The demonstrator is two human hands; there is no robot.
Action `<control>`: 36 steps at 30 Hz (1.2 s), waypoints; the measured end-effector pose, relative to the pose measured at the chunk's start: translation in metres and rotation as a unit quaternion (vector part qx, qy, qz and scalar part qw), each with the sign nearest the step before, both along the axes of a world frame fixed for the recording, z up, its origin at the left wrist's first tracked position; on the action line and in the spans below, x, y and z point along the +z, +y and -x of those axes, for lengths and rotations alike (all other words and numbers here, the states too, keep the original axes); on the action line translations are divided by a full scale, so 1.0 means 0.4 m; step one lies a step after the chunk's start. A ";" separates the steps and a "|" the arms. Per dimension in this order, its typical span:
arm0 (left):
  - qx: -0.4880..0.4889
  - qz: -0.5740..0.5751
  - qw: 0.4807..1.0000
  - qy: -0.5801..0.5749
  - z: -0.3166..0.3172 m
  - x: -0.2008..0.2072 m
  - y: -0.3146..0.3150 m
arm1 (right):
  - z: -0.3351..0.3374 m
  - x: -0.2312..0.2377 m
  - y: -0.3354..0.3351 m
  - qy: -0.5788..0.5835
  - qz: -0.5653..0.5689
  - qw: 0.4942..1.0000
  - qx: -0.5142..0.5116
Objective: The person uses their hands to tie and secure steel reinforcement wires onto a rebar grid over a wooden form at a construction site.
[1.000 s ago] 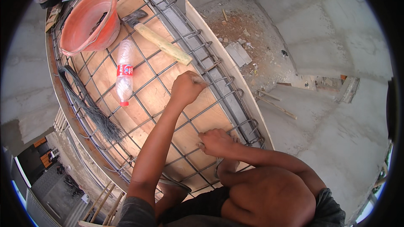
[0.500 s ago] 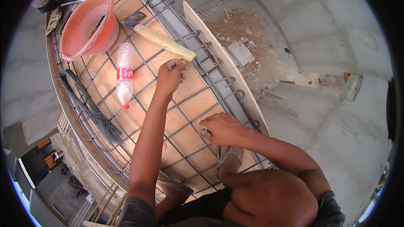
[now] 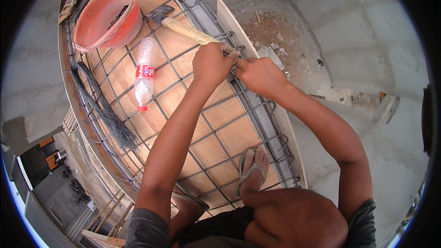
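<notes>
My left hand (image 3: 213, 64) and my right hand (image 3: 262, 78) meet over the steel bars along the right edge of a rebar mesh (image 3: 198, 118). Both have fingers pinched together, nearly touching each other. Whatever lies between the fingertips is too small or hidden to make out. Just beyond my left hand lies a tool with a pale wooden handle (image 3: 190, 32) and a dark metal head (image 3: 161, 13); the handle's near end is partly behind that hand. A clear plastic bottle (image 3: 144, 87) with a red label and cap rests on the mesh, left of my left forearm.
An orange-red bucket (image 3: 108, 16) with dark bits inside stands at the far left. Below it lies a bundle of thin dark wire (image 3: 103, 108). Plywood (image 3: 220, 149) shows under the bars. An upright board (image 3: 236, 27) edges the right side, with a lower rubble-strewn floor (image 3: 268, 30) beyond.
My right hand has moved up and away from near my foot to meet the left. My left hand has shifted right, to the bars at the edge. The view has shifted slightly.
</notes>
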State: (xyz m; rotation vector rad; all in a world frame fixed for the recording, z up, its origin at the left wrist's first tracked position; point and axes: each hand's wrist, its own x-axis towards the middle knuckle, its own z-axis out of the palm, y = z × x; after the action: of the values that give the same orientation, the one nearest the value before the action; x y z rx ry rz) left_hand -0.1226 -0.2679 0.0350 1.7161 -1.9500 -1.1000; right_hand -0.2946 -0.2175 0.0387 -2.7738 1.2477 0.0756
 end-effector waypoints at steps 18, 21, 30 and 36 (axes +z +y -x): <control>0.064 -0.140 0.974 0.166 -0.067 -0.052 0.160 | -0.087 0.028 -0.073 0.152 -0.337 0.920 -0.132; 0.016 -0.135 0.988 0.079 -0.079 -0.066 0.158 | -0.098 0.025 -0.074 0.169 -0.336 0.920 -0.114; 0.037 -0.052 0.996 0.055 -0.058 -0.074 0.181 | -0.075 0.048 -0.076 0.055 -0.264 0.945 -0.183; 0.043 -0.099 0.992 0.065 -0.069 -0.075 0.185 | -0.010 0.197 0.049 -0.127 -0.251 0.886 -0.369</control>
State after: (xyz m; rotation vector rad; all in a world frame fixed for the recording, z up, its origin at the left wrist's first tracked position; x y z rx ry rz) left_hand -0.0949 -0.1939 0.0049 1.7601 -1.7216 -1.3767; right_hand -0.2905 -0.1981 0.1175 -1.6878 1.7926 -0.0238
